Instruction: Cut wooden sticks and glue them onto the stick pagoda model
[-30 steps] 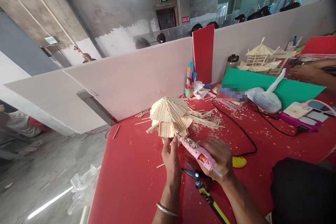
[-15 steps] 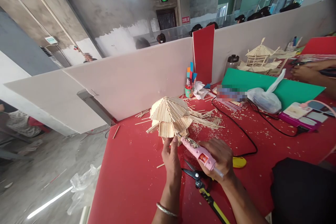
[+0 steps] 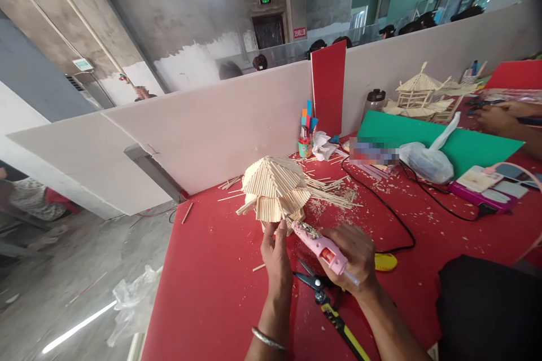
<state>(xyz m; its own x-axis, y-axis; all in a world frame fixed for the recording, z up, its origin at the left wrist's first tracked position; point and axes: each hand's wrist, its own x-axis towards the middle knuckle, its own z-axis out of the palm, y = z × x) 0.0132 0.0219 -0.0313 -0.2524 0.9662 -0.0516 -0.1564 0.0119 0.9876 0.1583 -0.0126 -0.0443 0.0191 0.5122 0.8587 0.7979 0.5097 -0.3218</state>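
Observation:
A small pavilion model of pale wooden sticks stands on the red table, with a pointed upper roof and a lower skirt of roof panels. My left hand pinches the near lower edge of that roof between thumb and fingers. In my right hand is a pink hot glue gun, its nozzle at the lower roof edge just right of my left fingertips. Bits of wood cling to the gun's top. Below the gun lie pruning shears with black and yellow handles, partly hidden by my right hand.
Loose sticks and shavings are scattered right of the model. A black cable curves over the red table. Farther right are a green board, a plastic bag, another stick pavilion and a co-worker's hands.
My hands, the glue gun and the model hold nearly the same positions. At the far right, the co-worker's hands have shifted slightly.

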